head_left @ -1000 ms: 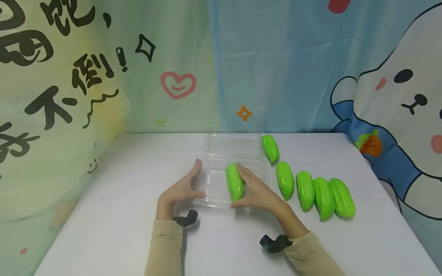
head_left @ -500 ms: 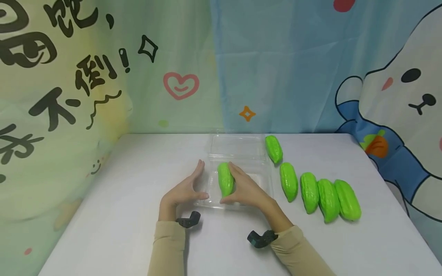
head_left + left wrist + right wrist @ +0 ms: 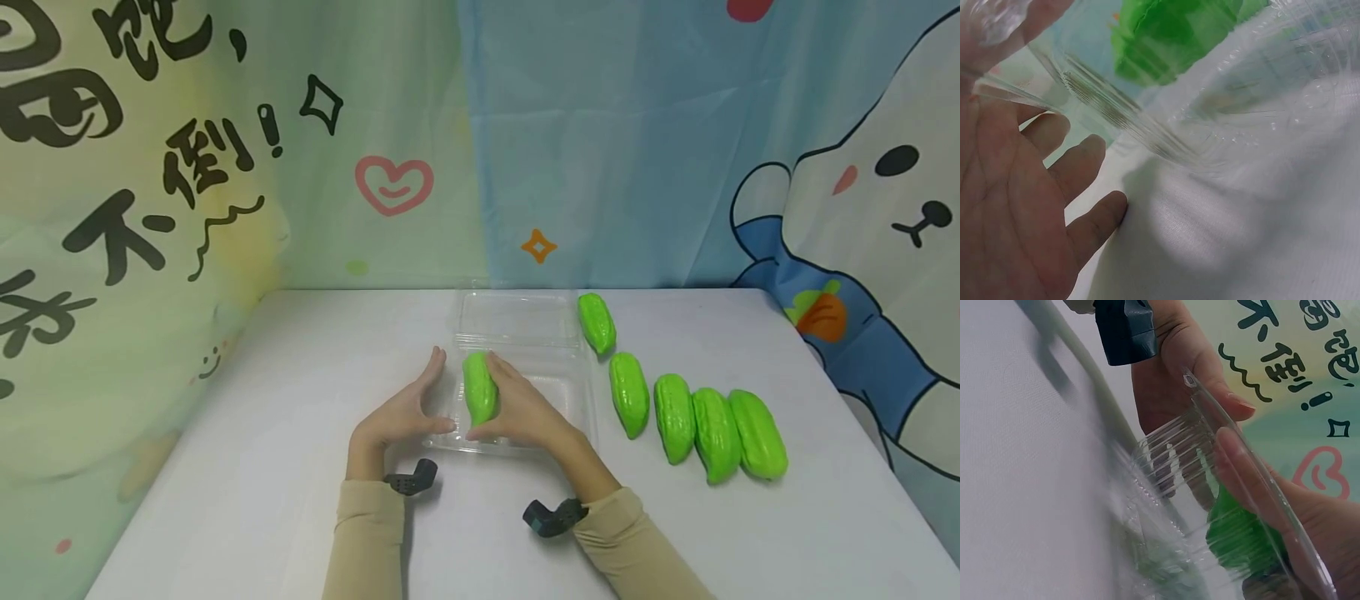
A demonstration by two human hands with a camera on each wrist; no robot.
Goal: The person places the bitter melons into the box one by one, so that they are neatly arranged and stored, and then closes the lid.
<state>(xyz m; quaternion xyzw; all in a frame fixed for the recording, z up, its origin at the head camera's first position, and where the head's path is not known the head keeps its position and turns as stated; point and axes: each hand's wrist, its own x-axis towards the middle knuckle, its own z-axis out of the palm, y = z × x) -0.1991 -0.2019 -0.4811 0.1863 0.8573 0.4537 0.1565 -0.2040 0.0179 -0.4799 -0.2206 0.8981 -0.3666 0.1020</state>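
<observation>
A clear plastic clamshell box (image 3: 558,390) lies open on the white table, its lid (image 3: 517,318) folded back toward the curtain. Inside its left part, my right hand (image 3: 525,410) grips a glossy green bitter melon (image 3: 478,388) between thumb and fingers, and the melon stands lengthwise. At the box's left edge is my left hand (image 3: 405,410), with extended fingers outside the wall and the thumb near the front rim. The left wrist view shows the clear wall beside those loose fingers (image 3: 1088,162). Through the plastic in the right wrist view, the green melon (image 3: 1238,528) is partly hidden.
Several more green melons lie right of the box: one beside the lid (image 3: 597,323), one farther forward (image 3: 629,394), and a close row (image 3: 717,435) at the right. A printed curtain (image 3: 600,150) hangs behind the table.
My right hand has carried the green bitter melon leftward within the box, closer to my left hand. The left hand has stayed by the box's left edge. The view has shifted slightly.
</observation>
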